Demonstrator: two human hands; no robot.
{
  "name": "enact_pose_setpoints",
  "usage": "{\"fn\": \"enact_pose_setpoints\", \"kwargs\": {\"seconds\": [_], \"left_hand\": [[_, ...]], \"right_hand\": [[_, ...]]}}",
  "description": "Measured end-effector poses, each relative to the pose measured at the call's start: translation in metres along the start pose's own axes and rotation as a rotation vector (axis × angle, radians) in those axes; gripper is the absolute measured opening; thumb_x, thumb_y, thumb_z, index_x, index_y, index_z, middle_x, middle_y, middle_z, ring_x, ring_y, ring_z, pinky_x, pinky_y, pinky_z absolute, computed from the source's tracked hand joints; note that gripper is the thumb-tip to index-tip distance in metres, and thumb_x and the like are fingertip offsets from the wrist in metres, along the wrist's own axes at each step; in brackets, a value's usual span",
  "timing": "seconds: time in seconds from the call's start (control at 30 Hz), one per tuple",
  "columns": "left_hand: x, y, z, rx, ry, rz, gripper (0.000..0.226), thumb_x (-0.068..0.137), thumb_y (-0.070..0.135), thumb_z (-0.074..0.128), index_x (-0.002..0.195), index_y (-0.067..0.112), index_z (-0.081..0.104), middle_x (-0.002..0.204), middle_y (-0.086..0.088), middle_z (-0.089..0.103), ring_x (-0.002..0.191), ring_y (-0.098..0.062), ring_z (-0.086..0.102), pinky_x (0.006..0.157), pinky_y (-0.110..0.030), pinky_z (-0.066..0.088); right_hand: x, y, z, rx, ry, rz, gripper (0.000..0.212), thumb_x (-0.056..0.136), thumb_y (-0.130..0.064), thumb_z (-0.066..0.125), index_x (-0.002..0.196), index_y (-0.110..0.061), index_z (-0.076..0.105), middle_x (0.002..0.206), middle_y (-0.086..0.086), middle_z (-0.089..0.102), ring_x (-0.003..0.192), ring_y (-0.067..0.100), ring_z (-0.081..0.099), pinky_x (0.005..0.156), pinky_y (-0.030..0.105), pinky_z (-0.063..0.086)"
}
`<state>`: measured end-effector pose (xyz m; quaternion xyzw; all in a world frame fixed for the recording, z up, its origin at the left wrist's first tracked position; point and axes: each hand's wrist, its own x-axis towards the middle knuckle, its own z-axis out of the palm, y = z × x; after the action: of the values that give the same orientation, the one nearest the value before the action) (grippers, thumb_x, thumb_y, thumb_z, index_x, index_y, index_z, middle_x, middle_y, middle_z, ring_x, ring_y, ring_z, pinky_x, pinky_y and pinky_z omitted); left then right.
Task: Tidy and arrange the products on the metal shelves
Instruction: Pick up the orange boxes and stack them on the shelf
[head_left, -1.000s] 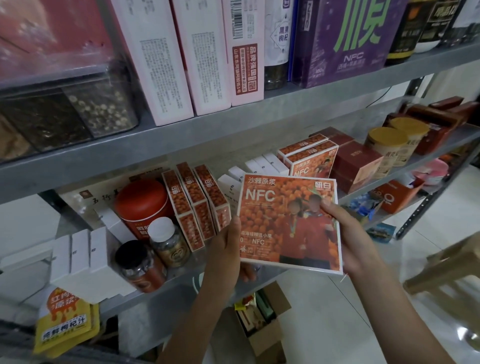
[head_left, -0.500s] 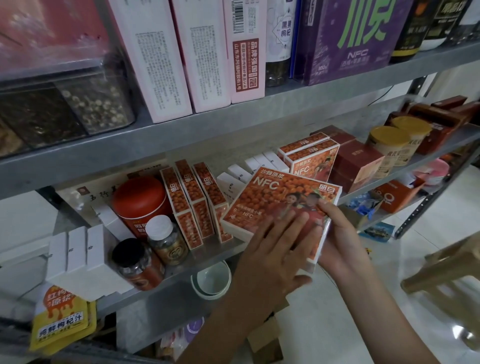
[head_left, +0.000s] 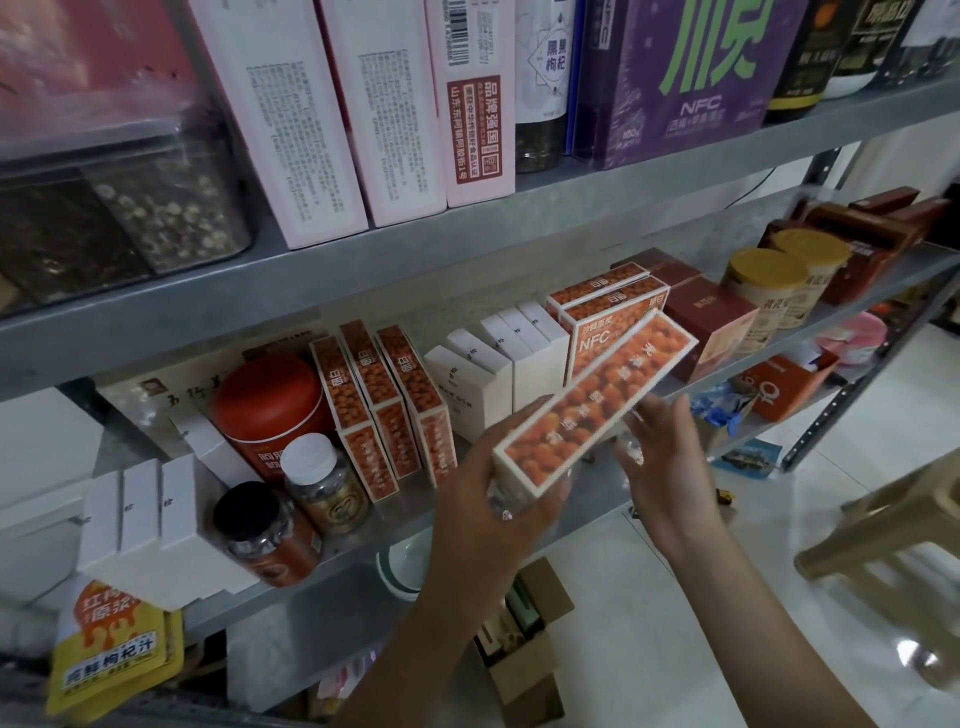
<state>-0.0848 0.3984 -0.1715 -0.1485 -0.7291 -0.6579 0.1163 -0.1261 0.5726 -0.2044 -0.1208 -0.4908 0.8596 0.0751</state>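
An orange berry-print NFC box (head_left: 597, 400) is turned on edge, its narrow side facing me, tilted up to the right in front of the middle metal shelf (head_left: 597, 499). My left hand (head_left: 498, 499) grips its lower left end from below. My right hand (head_left: 665, 457) is beside its right underside with fingers spread and relaxed, touching or just off the box. Matching orange boxes stand behind on the shelf: three to the left (head_left: 384, 405) and two at the right (head_left: 608, 317).
White boxes (head_left: 493, 369) stand between the orange groups. A red tin (head_left: 265, 410) and two jars (head_left: 322, 483) sit left. Brown cartons (head_left: 717, 322) and gold-lidded cans (head_left: 769, 286) sit right. The upper shelf holds pink boxes (head_left: 384, 104) and a purple box (head_left: 691, 78). A wooden stool (head_left: 893, 551) stands right.
The box has turned from lying face-up to standing on its edge. My left hand moved from on top of it to gripping its lower end; my right hand loosened its hold.
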Motion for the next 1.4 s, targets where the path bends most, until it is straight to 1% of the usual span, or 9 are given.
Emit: {"fn": "enact_pose_setpoints", "kwargs": {"seconds": [0.13, 0.2, 0.37, 0.5, 0.77, 1.0, 1.1, 1.2, 1.4], "left_hand": [[0.004, 0.005, -0.003, -0.015, 0.057, -0.215, 0.023, 0.081, 0.008, 0.074, 0.090, 0.020, 0.057, 0.086, 0.003, 0.066, 0.094, -0.017, 0.070, 0.075, -0.021, 0.056], [0.005, 0.002, -0.004, -0.156, 0.048, -0.254, 0.033, 0.079, 0.020, 0.077, 0.103, 0.010, 0.056, 0.099, -0.009, 0.068, 0.104, -0.033, 0.066, 0.077, -0.029, 0.058], [0.004, -0.005, -0.010, -0.633, -0.043, -0.366, 0.089, 0.059, 0.040, 0.090, 0.133, 0.016, 0.045, 0.135, -0.009, 0.059, 0.124, -0.027, 0.057, 0.087, -0.040, 0.055], [0.009, -0.010, -0.012, -0.606, -0.018, -0.458, 0.103, 0.048, 0.046, 0.093, 0.133, 0.014, 0.046, 0.134, -0.012, 0.060, 0.121, -0.030, 0.059, 0.092, -0.052, 0.053], [0.015, -0.022, -0.024, -0.481, 0.025, -0.536, 0.073, 0.065, 0.045, 0.077, 0.131, 0.022, 0.056, 0.127, -0.010, 0.064, 0.114, -0.033, 0.063, 0.092, -0.054, 0.051], [0.017, -0.021, -0.021, -0.558, 0.071, -0.597, 0.062, 0.073, 0.038, 0.070, 0.129, 0.015, 0.059, 0.124, -0.011, 0.066, 0.111, -0.031, 0.066, 0.082, -0.044, 0.058], [0.016, -0.023, -0.016, -0.385, 0.028, -0.500, 0.055, 0.076, 0.047, 0.068, 0.124, 0.022, 0.061, 0.118, -0.004, 0.069, 0.111, -0.024, 0.065, 0.087, -0.044, 0.057], [0.012, -0.027, -0.014, 0.148, 0.051, -0.232, 0.035, 0.094, 0.052, 0.049, 0.117, 0.029, 0.061, 0.114, 0.006, 0.067, 0.110, -0.016, 0.064, 0.074, -0.018, 0.056], [-0.002, -0.049, -0.008, 0.891, -0.085, 0.595, 0.066, 0.095, 0.061, 0.041, 0.143, 0.015, 0.041, 0.151, -0.012, 0.039, 0.141, -0.027, 0.035, 0.108, -0.046, 0.039]], "right_hand": [[0.000, 0.010, -0.007, 0.022, -0.076, 0.085, 0.049, 0.092, -0.057, 0.039, 0.113, -0.019, 0.064, 0.106, 0.004, 0.070, 0.115, 0.027, 0.058, 0.098, 0.052, 0.047], [-0.001, 0.010, -0.009, 0.127, -0.149, 0.112, 0.065, 0.081, -0.065, 0.057, 0.125, -0.018, 0.061, 0.125, 0.014, 0.064, 0.122, 0.036, 0.055, 0.100, 0.056, 0.047], [-0.002, 0.005, -0.011, 0.211, -0.186, 0.175, 0.079, 0.058, -0.064, 0.083, 0.122, -0.020, 0.067, 0.134, 0.016, 0.059, 0.124, 0.035, 0.056, 0.103, 0.054, 0.044], [-0.002, -0.005, -0.005, 0.172, -0.111, 0.136, 0.052, 0.082, -0.055, 0.062, 0.118, -0.018, 0.065, 0.121, 0.012, 0.068, 0.113, 0.031, 0.064, 0.094, 0.049, 0.053], [0.002, -0.028, -0.003, 0.033, -0.018, 0.274, 0.035, 0.089, -0.042, 0.059, 0.106, -0.011, 0.064, 0.096, 0.010, 0.074, 0.081, 0.025, 0.072, 0.078, 0.041, 0.057], [0.003, -0.041, -0.009, 0.144, -0.157, 0.284, 0.032, 0.087, -0.032, 0.057, 0.115, -0.016, 0.062, 0.106, 0.010, 0.072, 0.091, 0.025, 0.071, 0.075, 0.041, 0.060], [0.002, -0.042, -0.007, 0.146, -0.132, 0.275, 0.025, 0.089, -0.030, 0.057, 0.106, -0.013, 0.063, 0.098, 0.009, 0.073, 0.083, 0.024, 0.072, 0.069, 0.038, 0.061], [0.003, -0.040, -0.007, 0.087, -0.065, 0.254, 0.032, 0.087, -0.032, 0.061, 0.111, -0.011, 0.060, 0.106, 0.014, 0.070, 0.091, 0.028, 0.070, 0.088, 0.045, 0.056], [0.001, -0.038, -0.002, -0.011, 0.122, 0.120, 0.031, 0.089, -0.027, 0.064, 0.112, -0.006, 0.062, 0.116, 0.020, 0.068, 0.107, 0.038, 0.066, 0.098, 0.054, 0.049]]}}
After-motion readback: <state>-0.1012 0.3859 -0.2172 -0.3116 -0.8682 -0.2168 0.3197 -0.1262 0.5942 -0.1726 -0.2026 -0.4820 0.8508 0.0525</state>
